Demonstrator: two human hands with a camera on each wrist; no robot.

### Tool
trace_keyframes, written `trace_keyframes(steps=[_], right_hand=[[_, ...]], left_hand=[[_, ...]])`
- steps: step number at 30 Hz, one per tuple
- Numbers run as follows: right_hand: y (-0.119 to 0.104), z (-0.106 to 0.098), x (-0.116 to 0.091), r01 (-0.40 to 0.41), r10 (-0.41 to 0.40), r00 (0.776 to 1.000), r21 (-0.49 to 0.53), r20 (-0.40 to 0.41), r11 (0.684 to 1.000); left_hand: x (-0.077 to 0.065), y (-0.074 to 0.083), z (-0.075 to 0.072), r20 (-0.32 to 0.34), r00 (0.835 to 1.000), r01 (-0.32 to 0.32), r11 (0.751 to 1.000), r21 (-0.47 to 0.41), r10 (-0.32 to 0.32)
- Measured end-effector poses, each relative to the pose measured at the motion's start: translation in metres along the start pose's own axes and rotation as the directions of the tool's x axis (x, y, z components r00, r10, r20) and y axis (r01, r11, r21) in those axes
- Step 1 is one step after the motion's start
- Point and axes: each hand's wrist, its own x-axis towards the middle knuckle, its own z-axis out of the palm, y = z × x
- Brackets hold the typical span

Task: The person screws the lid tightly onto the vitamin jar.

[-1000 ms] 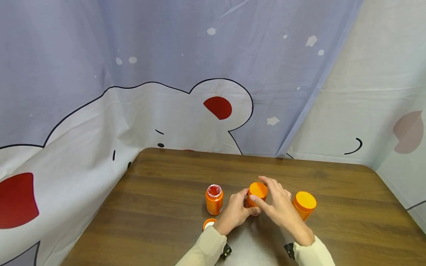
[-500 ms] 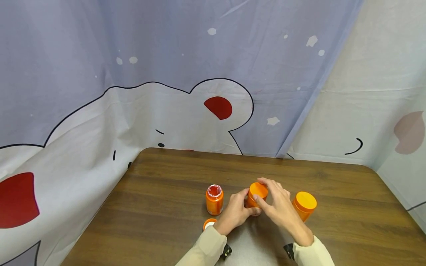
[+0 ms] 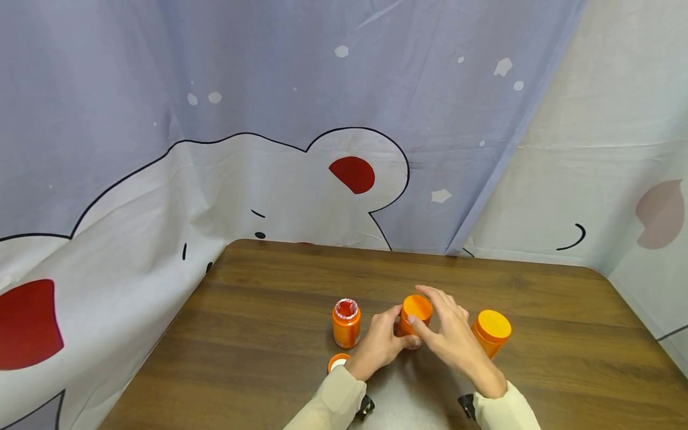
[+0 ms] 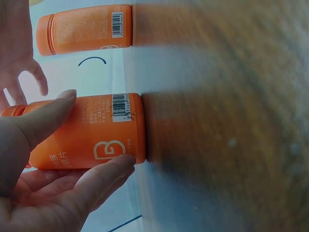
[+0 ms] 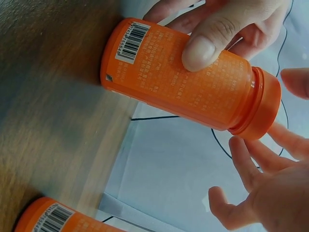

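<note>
An orange bottle [image 5: 178, 79] with printed text and a barcode stands upright on the table between my hands. My left hand [image 3: 380, 341] grips its body, thumb on one side and fingers on the other. Over the orange cap [image 3: 417, 306] on that bottle is my right hand [image 3: 450, 331], with fingers spread around it. In the right wrist view, some fingertips lie at the cap's edge while the thumb [image 5: 297, 83] stands a little apart from it. The cap sits on the bottle neck.
Left of my hands is an uncapped orange bottle [image 3: 346, 327] with torn foil around its mouth. Beside my left sleeve lies a loose cap [image 3: 338, 361], partly hidden. A capped orange bottle [image 3: 491, 331] stands right of my right hand. A printed curtain [image 3: 290, 191] borders the wooden table [image 3: 258, 310].
My right fingers and thumb shift slightly around the cap, the thumb moving a little to the right. My left hand and the bottles stay in place.
</note>
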Motion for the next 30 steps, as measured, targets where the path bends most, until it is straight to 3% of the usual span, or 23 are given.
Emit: trace_keyframes(steps=[14, 25, 30], right_hand=[[0.0012, -0.0002, -0.0005, -0.007, 0.007, 1.000, 0.006, -0.003, 1.000], [-0.0006, -0.0009, 0.0008, -0.024, 0.024, 1.000, 0.001, -0.006, 1.000], [-0.0002, -0.0019, -0.0006, 0.012, -0.013, 1.000, 0.037, 0.017, 0.999]], left_hand=[[-0.0005, -0.0001, 0.0014, 0.012, 0.999, 0.036, 0.999, -0.008, -0.036], [-0.0003, -0.0007, 0.0007, -0.001, 1.000, -0.003, 1.000, -0.029, 0.003], [-0.0003, -0.0005, 0.0011, -0.001, 1.000, -0.003, 0.999, -0.032, 0.003]])
